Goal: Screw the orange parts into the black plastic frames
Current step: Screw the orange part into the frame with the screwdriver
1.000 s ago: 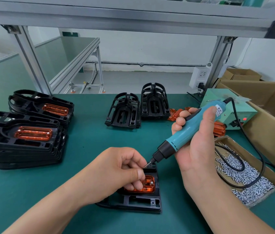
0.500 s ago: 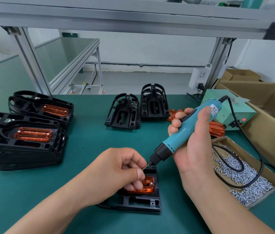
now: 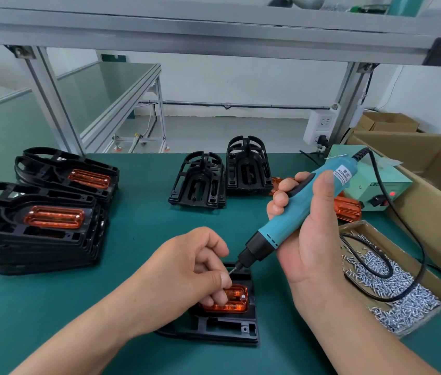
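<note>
A black plastic frame (image 3: 224, 328) lies flat on the green mat at the near middle, with an orange part (image 3: 237, 301) seated in it; one screw head shows at the part's right end. My left hand (image 3: 187, 269) curls over the orange part, thumb and forefinger pinching a small screw at the driver's bit. My right hand (image 3: 311, 244) grips a teal electric screwdriver (image 3: 295, 212), tilted with its tip down and left, meeting my left fingertips just above the frame.
Two stacks of frames fitted with orange parts (image 3: 38, 231) (image 3: 78, 174) sit at left. Two stacks of bare black frames (image 3: 200, 182) (image 3: 247, 166) stand behind. Loose orange parts (image 3: 348, 209), a green power box (image 3: 376, 185), a screw tray (image 3: 403, 301) and a cardboard carton (image 3: 435, 190) fill the right.
The screwdriver's tip has dropped slightly down and left into my left thumb and forefinger. My left hand has stayed on the orange part.
</note>
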Demonstrator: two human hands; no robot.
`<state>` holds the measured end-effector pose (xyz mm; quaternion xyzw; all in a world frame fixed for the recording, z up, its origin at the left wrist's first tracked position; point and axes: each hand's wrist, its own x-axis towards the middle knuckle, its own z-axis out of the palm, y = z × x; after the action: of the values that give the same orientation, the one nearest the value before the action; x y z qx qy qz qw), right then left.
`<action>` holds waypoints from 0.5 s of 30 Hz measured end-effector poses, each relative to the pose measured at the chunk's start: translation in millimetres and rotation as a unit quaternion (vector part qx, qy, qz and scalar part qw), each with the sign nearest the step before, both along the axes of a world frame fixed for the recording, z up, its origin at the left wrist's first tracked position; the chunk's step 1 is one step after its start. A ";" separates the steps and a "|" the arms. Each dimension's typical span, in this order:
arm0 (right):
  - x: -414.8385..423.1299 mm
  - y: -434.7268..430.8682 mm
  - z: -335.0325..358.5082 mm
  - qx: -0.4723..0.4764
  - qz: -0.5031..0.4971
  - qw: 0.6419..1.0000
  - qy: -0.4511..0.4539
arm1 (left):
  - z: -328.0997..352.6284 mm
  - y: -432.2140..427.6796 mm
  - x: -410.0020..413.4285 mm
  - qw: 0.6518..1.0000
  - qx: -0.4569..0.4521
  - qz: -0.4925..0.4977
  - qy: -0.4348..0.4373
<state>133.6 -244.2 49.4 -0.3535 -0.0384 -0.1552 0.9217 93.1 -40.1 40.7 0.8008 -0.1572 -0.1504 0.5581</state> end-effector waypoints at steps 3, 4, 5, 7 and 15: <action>-0.3 0.7 -0.2 -0.001 -0.012 1.000 0.006 | 0.5 -0.7 -0.9 1.000 0.009 -0.006 -0.011; -0.6 1.1 -0.4 -0.002 -0.012 1.000 0.010 | 0.0 -1.3 -1.4 1.000 0.015 -0.006 -0.013; -0.9 1.4 -0.9 -0.002 -0.013 1.000 0.013 | -0.4 -1.5 -1.7 1.000 0.019 -0.007 -0.014; -1.0 1.3 -1.4 -0.001 -0.016 1.000 0.017 | -0.1 -1.1 -1.5 1.000 0.022 -0.008 -0.012; -5.3 5.4 -1.9 -0.012 -0.011 1.000 0.008 | 5.8 18.3 9.4 0.971 0.147 0.083 -0.167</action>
<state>128.3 -238.8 47.5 -0.3665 -0.0296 -0.1617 0.9158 102.6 -21.8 46.5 0.8982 -0.1568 0.0109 0.4105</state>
